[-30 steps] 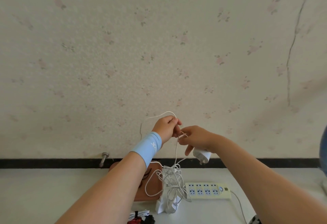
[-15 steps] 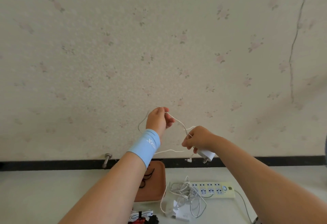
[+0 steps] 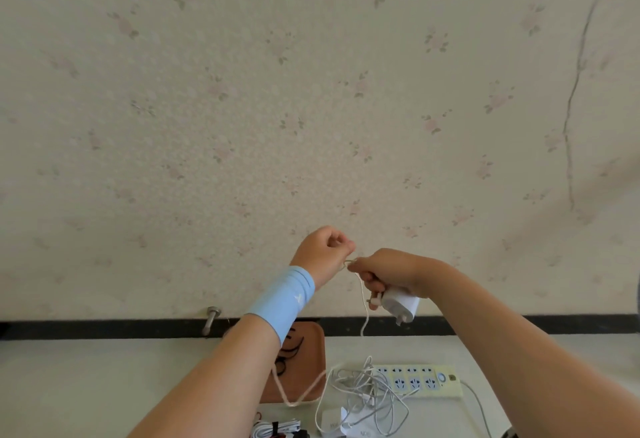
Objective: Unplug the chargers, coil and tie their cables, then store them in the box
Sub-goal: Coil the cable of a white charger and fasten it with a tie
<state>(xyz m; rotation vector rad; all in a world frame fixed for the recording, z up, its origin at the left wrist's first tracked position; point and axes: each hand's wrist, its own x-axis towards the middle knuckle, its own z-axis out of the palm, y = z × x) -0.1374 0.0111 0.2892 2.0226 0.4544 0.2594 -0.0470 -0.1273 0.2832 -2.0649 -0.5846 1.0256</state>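
**Operator:** Where does everything lie from my hands?

**Spotter:** Below both of them spreads the table (image 3: 104, 385). Under your left forearm sits the brown tray (image 3: 310, 361), below your right hand (image 3: 391, 269) the power strip (image 3: 422, 380), and between those the tangle of loose cables (image 3: 367, 392).

**Operator:** What am I holding?

**Spotter:** Your right hand curls round the white charger (image 3: 403, 301), prongs down, and pinches its cable (image 3: 363, 302) between thumb and forefinger. Your left hand (image 3: 323, 252) is a closed fist pinching the same cable just beside those fingertips; the hands nearly touch.

**Operator:** Which way does the cable run?

**Spotter:** Straight down from the pinch, long axis vertical, towards the tangle. Whether it is caught there I cannot tell. The slack lies below you, so I judge the left hand, free of the charger, is the one to reach down for the next loop.
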